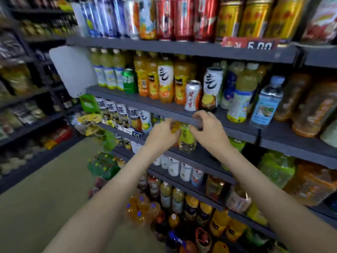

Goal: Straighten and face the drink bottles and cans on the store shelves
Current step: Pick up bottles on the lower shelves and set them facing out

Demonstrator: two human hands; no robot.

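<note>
yellow bottle (187, 142) stands upright, neck up, gripped between both hands (164, 133) (209, 129).

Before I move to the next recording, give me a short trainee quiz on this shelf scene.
1. True or false: the left hand and right hand both touch the yellow-labelled bottle.
2. The green can is: A) on the shelf above the hands, B) in the left hand, C) in the right hand.
3. Fill in: the price tag reads ___.
Key: 1 true; 2 A; 3 5.00.
</note>
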